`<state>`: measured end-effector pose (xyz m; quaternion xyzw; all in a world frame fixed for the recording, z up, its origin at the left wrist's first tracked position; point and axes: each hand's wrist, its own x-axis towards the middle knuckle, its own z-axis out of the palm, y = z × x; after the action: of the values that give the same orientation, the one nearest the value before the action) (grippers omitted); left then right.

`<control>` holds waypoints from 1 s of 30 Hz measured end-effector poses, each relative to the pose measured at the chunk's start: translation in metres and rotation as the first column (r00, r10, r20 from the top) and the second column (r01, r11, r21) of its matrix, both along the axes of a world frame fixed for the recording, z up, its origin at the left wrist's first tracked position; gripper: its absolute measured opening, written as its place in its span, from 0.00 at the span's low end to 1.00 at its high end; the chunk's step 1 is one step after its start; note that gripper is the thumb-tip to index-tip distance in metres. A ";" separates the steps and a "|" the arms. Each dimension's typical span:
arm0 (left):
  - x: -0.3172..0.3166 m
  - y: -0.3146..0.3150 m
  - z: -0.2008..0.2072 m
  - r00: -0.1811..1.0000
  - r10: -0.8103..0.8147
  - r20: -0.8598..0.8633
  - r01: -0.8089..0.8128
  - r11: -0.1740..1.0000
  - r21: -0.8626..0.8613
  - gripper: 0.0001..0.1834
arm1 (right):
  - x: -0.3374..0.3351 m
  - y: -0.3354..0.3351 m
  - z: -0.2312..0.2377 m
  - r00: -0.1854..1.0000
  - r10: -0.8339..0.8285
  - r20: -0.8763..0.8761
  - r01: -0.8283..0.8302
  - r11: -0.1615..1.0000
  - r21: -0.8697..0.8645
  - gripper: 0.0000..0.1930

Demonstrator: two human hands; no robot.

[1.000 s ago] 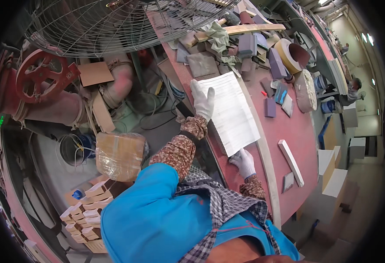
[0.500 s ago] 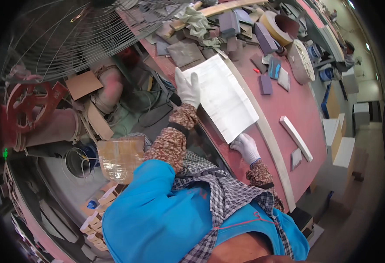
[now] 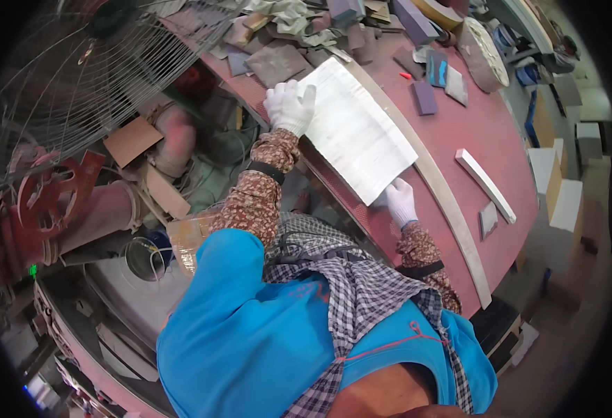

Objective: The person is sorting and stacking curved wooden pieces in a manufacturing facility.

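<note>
Left hand at edge of white panel, grip unclear; right hand grasping corner, underside hidden.

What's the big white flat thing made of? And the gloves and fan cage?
The white panel could be painted wood or board: it's flat, pale and matte, with faint streaks, but I can't see inside. The gloves look like matte knitted cloth: they're snug, with a blue edge at one wrist. The fan cage is probably metal wire: thin, dull grey curves.
</note>
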<state>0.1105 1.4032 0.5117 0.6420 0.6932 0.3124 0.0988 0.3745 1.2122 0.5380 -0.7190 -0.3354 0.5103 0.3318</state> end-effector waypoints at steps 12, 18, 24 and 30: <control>-0.027 -0.097 -0.012 0.957 0.088 0.276 -0.109 0.992 0.061 0.35 | 0.027 -0.014 -0.011 0.946 0.055 -0.319 -0.061 0.998 -0.009 0.11; -0.062 -0.311 -0.034 0.927 0.188 0.323 0.052 0.791 -0.610 0.32 | 0.048 -0.028 -0.023 0.937 0.140 -0.319 -0.135 0.990 0.038 0.11; -0.092 -0.529 -0.098 0.687 0.631 0.360 -0.113 0.582 -0.805 0.31 | 0.055 -0.025 -0.039 0.905 0.242 -0.350 -0.214 0.970 0.118 0.13; -0.057 -0.654 -0.095 0.316 0.868 0.382 -0.307 0.475 -0.825 0.24 | 0.027 -0.041 -0.022 0.737 0.495 0.461 -0.603 0.789 0.116 0.18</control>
<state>0.0537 0.7491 0.4172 0.0362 0.8280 0.3218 0.4577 0.4012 1.1710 0.5160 -0.6267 -0.6586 0.3767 0.1780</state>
